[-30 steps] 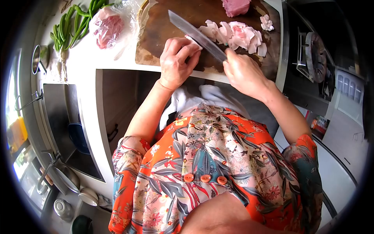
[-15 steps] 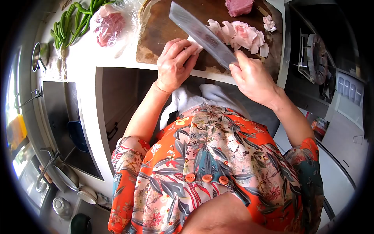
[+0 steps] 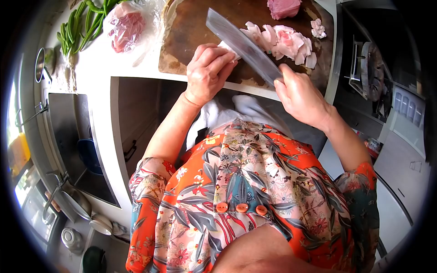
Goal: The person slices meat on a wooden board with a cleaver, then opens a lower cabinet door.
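Note:
My right hand (image 3: 300, 93) is closed around the handle of a cleaver (image 3: 243, 45), whose broad blade slants up and to the left over the brown cutting board (image 3: 191, 27). With curled fingers, my left hand (image 3: 209, 70) presses a pale piece of fatty meat (image 3: 229, 49) on the board, most of it hidden by the hand and blade. The blade is right beside my left fingertips. A pile of sliced fatty meat (image 3: 289, 43) lies just right of the blade. Farther back sit a pink lump of meat (image 3: 284, 7) and a small pale heap of scraps (image 3: 317, 28).
Left of the board, meat in a clear plastic bag (image 3: 123, 27) rests on the white counter (image 3: 98, 63), beside long green vegetables (image 3: 75, 32). A sink (image 3: 68, 118) is at the left, with bowls (image 3: 101, 224) nearby. A gas stove (image 3: 371, 73) stands at the right.
The cleaver and my right hand have shifted slightly right and down. My left hand stays on the meat, its fingers moved a little to the right.

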### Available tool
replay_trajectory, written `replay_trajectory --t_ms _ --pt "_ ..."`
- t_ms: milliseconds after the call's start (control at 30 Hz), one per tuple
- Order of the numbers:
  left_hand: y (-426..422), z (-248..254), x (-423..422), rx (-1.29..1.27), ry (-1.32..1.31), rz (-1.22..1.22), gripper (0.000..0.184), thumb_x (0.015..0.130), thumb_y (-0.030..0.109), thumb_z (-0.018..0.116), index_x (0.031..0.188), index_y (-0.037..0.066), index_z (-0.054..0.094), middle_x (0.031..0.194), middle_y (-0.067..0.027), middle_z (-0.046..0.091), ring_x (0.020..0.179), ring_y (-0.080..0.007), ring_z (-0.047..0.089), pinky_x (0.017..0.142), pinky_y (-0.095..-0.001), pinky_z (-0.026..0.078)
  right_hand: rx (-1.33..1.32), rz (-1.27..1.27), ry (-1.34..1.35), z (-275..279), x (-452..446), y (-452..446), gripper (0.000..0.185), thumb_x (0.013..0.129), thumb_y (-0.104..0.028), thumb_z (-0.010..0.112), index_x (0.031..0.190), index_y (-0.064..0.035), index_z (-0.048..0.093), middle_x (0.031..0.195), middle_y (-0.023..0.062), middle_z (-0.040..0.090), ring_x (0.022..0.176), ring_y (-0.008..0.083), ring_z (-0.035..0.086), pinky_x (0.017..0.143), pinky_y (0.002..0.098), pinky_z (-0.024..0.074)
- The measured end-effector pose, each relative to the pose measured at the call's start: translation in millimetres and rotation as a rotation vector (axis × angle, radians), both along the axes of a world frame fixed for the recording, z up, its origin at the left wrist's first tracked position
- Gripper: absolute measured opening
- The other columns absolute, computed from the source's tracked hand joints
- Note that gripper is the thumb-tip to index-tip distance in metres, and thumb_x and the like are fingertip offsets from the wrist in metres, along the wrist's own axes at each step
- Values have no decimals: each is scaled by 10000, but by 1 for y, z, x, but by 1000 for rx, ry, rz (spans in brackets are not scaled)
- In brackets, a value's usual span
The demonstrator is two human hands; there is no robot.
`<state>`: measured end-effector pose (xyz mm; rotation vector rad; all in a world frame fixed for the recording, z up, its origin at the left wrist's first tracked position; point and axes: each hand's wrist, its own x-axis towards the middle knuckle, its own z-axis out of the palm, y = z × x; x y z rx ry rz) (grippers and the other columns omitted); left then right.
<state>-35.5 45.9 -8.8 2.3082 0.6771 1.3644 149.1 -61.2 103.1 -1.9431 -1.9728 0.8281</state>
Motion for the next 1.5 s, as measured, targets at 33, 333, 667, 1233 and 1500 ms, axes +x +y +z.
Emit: replay_trajectory --t_ms 33,333,667,1233,1500 --pt "0 0 -1 0 6 5 238 657 30 780 876 70 696 879 -51 635 845 -248 604 725 -332 507 -10 3 -8 0 -3 8 162 886 -80 512 822 34 417 596 242 554 598 432 584 552 496 459" --pt "-3 0 3 0 5 16 252 651 28 783 884 73 697 870 -46 632 837 -244 595 716 -333 505 -130 -50 -62 12 4 -24 146 889 -75 495 831 35 417 595 243 556 575 438 581 537 494 465" --pt "-5 1 3 -24 11 24 261 651 43 786 894 67 696 878 -49 630 835 -249 594 717 -338 501 -123 -8 -108 4 5 -20 144 890 -74 501 871 36 410 597 253 548 586 445 575 524 513 443" --pt "-5 2 3 -23 2 19 255 645 39 784 883 66 696 866 -53 631 820 -251 594 707 -336 500 211 76 -98 -32 -18 47 144 869 -94 505 849 44 466 651 223 590 620 419 601 573 499 474" --pt "-5 2 3 -8 -30 16 249 651 46 783 881 72 691 859 -54 627 813 -251 590 707 -336 499 19 -44 -71 -4 18 3 138 887 -63 526 901 64 474 625 214 546 561 364 566 519 409 426"
